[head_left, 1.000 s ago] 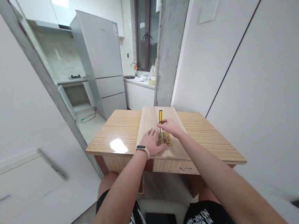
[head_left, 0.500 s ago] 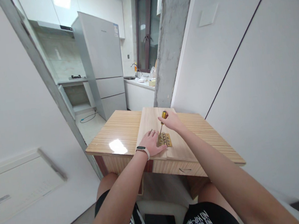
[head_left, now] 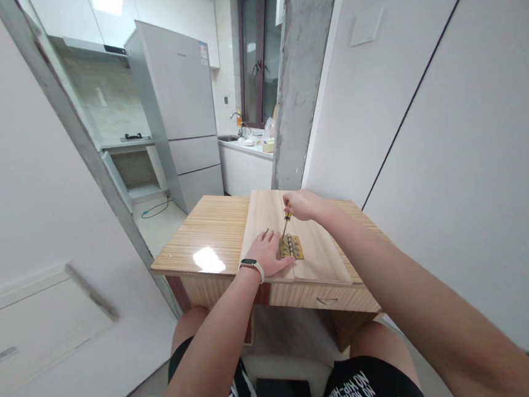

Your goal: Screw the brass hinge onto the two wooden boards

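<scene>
A brass-coloured hinge lies spread across the seam between two pale wooden boards. My right hand is wrapped round the yellow-and-black handle of a screwdriver, whose shaft slants down to the hinge's left leaf. Whether the tip sits in a screw is too small to tell. Flat on the left board rests my left hand, fingers spread, with the thumb by the hinge's lower edge. A wristband is on my left wrist.
The boards lie on a wood-grain desk with a drawer at its front. A white wall rises close on the right. Beyond the desk stand a grey fridge and a kitchen counter with a sink.
My right hand has turned over the screwdriver handle, covering more of it, and its forearm and elbow have swung outward to the right. My left hand stays in place.
</scene>
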`<state>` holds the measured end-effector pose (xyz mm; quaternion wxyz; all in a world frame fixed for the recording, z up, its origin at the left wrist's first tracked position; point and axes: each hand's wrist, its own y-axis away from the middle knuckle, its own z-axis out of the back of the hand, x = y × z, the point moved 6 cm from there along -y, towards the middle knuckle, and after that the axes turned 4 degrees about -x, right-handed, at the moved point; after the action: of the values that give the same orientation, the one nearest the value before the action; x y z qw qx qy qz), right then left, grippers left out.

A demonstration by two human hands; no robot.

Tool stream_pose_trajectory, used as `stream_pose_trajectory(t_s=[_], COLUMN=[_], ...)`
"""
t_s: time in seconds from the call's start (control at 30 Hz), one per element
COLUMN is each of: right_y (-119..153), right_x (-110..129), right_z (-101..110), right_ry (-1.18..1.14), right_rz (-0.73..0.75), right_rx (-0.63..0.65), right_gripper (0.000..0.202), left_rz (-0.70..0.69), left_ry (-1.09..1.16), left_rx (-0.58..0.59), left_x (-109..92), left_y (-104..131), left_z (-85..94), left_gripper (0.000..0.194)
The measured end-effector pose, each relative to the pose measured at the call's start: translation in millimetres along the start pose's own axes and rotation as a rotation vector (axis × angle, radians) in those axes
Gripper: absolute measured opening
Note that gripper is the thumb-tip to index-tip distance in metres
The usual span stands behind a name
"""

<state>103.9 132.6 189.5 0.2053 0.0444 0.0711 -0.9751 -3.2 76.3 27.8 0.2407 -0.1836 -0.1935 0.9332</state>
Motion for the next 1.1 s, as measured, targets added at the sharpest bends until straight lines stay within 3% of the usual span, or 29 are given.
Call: stream_pose_trajectory(t_s=[0.17,0.33,0.73,1.1], right_y=[3.7,2.9,-2.4,-2.3], right_x=[9.7,12.0,7.4,6.0], right_z=[3.1,-0.1,-3.6,-7.7], right_ry=[0.025,0.129,0.008,0.020], right_rz=[0.110,0.003,0.160,0.013], right_rx=[0.062,0.029,0.032,0.014], right_gripper=[0.024,0.058,0.010,0.048], left_rz=[0.003,-0.004,0.018,0.007], left_ry=[0.002,0.006,0.015,0.004], left_rx=[-0.011,-0.012,0.013,0.012], left_x=[-0.2,-1.0,0.3,-4.1], left_y=[0.0,-0.6,0.0,-0.5], left_z=[-0.2,0.3,-1.7,3.5], left_gripper=[0.097,0.096,0.097,0.096])
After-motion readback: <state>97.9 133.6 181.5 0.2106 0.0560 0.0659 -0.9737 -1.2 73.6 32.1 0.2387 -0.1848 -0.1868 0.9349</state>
